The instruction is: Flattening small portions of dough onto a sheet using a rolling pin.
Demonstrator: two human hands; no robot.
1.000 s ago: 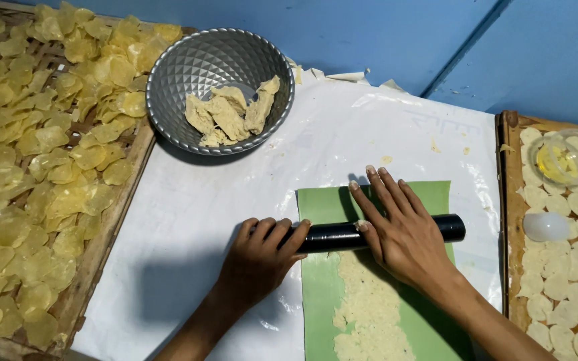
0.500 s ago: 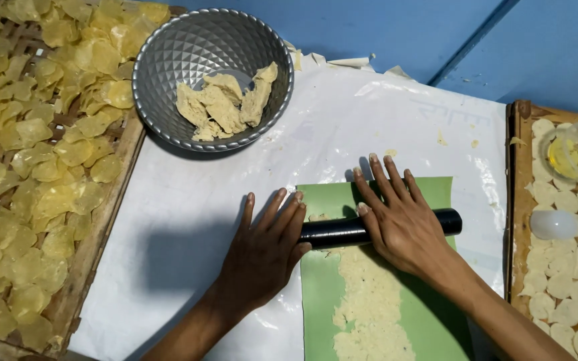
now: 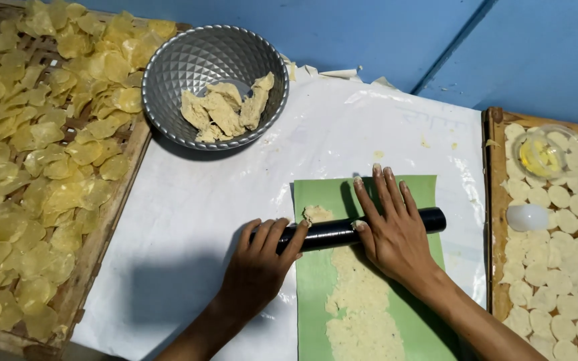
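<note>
1. Fingers (image 3: pixel 384 195) of the right hand (image 3: pixel 393 230) lie flat and spread over the black rolling pin (image 3: pixel 342 230), palm pressing down on it rather than wrapping it; nothing is clenched.
2. Fingers (image 3: pixel 270 235) of the left hand (image 3: pixel 257 271) rest loosely curved over the pin's left end, also pressing from above with no closed grasp.
3. Lying crosswise over a green sheet (image 3: pixel 429 190), the rolling pin has its right end poking out past the right hand.
4. Pale, crumbly dough (image 3: pixel 362 301) is flattened in a long strip on the green sheet, running from under the pin toward the person; a small lump of it shows just beyond the pin at the left.
5. Beneath the green sheet lies white plastic (image 3: pixel 202 200) covering the counter.
6. A dimpled metal bowl (image 3: pixel 188 73) sits at the far left of the plastic, holding several torn pieces of dough (image 3: pixel 225 110).
7. Left of the counter, a woven tray (image 3: pixel 118 177) is covered with translucent yellow chips (image 3: pixel 41 160).
8. At the right, a wooden tray (image 3: pixel 493 220) carries rows of small pale discs (image 3: pixel 570 254), with a small clear dish (image 3: pixel 540 152) of yellowish liquid resting among them.
</note>
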